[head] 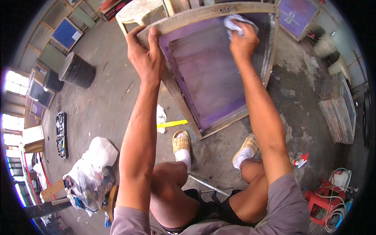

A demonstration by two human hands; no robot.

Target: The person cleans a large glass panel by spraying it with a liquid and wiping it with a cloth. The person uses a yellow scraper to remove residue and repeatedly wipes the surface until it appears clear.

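Note:
A wood-framed printing screen with purple-stained mesh stands tilted on the floor in front of me. My left hand grips its upper left corner, thumb on the near face of the wooden frame. In my right hand is a bunched white cloth, pressed against the mesh near the upper right. The purple is strongest along the mesh borders, while the middle looks greyish. Silvery tape or film shows along the frame's right side. The right hand is slightly blurred.
A whitish plastic chair stands behind the screen. Yellow strip and open tool case lie on the floor. Left are black buckets and plastic bags; right are stacked frames, a spray bottle and a red stool.

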